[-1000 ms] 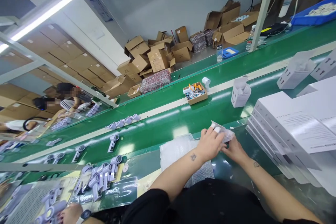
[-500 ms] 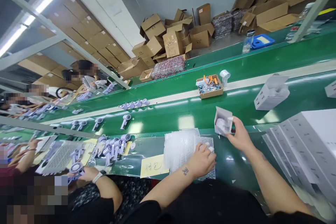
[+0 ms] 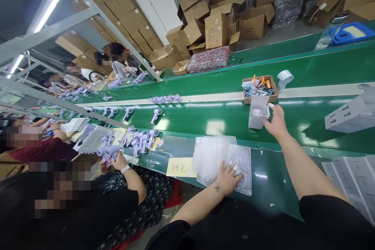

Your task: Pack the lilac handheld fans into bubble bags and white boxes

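My right hand (image 3: 277, 122) grips a small white box (image 3: 256, 122) at its right side, over the green belt. The box stands upright with its flap raised, and something whitish shows inside its mouth. On the near bench, my left hand (image 3: 227, 179) lies with fingers spread on a stack of clear bubble wrap bags (image 3: 209, 160). White coverings show on some of its fingers. Just left of the bags is a yellow paper note (image 3: 179, 167) with handwriting.
Behind the white box is a cardboard tray (image 3: 259, 97) of small items, beside a white handheld fan (image 3: 284, 78). Another open white box (image 3: 351, 111) and stacked white boxes (image 3: 348, 179) are at right. A co-worker at left holds lavender fans (image 3: 108, 151); more fans (image 3: 143, 140) lie on the bench.
My right hand has moved the white box forward onto the belt, near the cardboard tray, and it is now upright. My left hand's fingers have flattened on the bags. The view has shifted left.
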A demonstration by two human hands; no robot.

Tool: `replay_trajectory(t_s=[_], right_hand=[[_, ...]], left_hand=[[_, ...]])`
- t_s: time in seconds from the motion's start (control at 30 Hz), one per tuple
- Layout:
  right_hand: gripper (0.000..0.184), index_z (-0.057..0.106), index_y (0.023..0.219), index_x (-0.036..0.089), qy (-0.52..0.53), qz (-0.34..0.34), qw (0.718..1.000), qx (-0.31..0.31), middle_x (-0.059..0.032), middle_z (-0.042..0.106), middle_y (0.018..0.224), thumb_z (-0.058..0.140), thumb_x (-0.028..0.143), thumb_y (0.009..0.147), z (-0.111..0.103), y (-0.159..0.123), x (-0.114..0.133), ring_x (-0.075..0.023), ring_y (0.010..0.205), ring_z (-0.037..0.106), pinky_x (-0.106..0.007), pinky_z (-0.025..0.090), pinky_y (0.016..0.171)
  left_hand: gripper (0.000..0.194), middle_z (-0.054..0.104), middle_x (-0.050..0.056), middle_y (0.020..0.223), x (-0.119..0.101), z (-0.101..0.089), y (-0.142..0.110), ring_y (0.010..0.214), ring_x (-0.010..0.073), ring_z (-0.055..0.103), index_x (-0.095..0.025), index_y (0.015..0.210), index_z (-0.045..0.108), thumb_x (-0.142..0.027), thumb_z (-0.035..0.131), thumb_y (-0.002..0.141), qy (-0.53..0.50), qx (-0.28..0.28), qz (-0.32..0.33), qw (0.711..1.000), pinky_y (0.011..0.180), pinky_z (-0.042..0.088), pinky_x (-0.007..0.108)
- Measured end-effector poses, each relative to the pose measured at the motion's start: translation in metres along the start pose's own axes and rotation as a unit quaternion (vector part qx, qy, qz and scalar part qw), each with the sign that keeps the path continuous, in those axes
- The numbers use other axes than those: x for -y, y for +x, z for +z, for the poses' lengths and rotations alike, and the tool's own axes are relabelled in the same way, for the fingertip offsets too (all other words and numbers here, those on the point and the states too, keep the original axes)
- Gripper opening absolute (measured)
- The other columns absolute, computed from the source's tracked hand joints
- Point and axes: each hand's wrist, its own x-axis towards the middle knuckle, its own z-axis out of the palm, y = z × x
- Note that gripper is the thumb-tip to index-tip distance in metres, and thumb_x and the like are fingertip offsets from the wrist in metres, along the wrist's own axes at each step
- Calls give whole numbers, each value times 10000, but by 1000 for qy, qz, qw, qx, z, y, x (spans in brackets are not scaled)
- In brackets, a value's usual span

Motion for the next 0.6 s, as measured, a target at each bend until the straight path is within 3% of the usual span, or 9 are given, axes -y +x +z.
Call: replay_trajectory(t_s=[0.07,0.1,0.17,0.2,0.3,0.43,0.53,0.6], right_hand=[[473,450,1210,128,-41,17,998,-45,-184,440,1222,519,254,760,4,-45,9,-308,1179,400,-446,412,922],[378,491,1150,140,-51,23,998,-25,-169,513,1106,478,286,802,9,-74,14,-303,1114,451,-462,408,918],[327,533,1094,169,-40,7,991,127,-151,565,1029,421,356,850,24,-137,23,-290,1034,517,-463,421,908],[380,530,1120,168,-39,-7,977,208,-168,552,1109,439,409,841,34,-167,26,-301,1078,504,-470,402,941],[662,475,1231,131,-61,-26,943,326,-208,362,1371,564,552,727,65,-234,35,-361,1293,298,-490,301,1040],[843,318,1354,117,-51,-33,938,342,-209,98,1494,571,588,702,97,-255,49,-334,1382,58,-492,192,1091],[871,278,1375,140,-39,-27,932,358,-196,46,1507,589,573,687,112,-245,60,-329,1388,-1,-509,163,1093],[827,280,1375,141,-30,-31,932,361,-194,74,1505,566,549,715,116,-238,63,-318,1390,9,-498,169,1095]], left_hand=[[377,428,99,1353,0,-9,-4,1294,346,270,-264,1227,488,-396,475,874,-5,-14,-5,1000,1009,178,643],[349,452,105,1323,1,-14,-8,1293,340,272,-239,1192,512,-383,470,877,-8,-27,-12,1000,1017,178,636],[308,485,107,1274,5,-25,-17,1282,321,290,-213,1141,540,-362,436,892,-17,-60,-47,997,1039,174,616],[301,495,104,1256,9,-30,-23,1271,313,306,-214,1130,547,-357,419,899,-24,-77,-77,994,1047,174,606],[336,476,108,1274,22,-36,-45,1239,325,341,-236,1174,534,-379,430,888,-41,-112,-189,975,1044,193,603],[680,323,126,1416,41,-25,-72,1274,400,285,-313,1349,378,-558,584,749,-74,-61,-246,965,1010,211,637],[1008,209,150,1476,48,-12,-82,1309,441,213,-335,1427,199,-664,663,595,-95,12,-232,968,993,206,659],[1112,178,173,1483,49,-7,-84,1324,450,172,-311,1443,142,-681,684,546,-93,23,-226,969,997,188,664]])
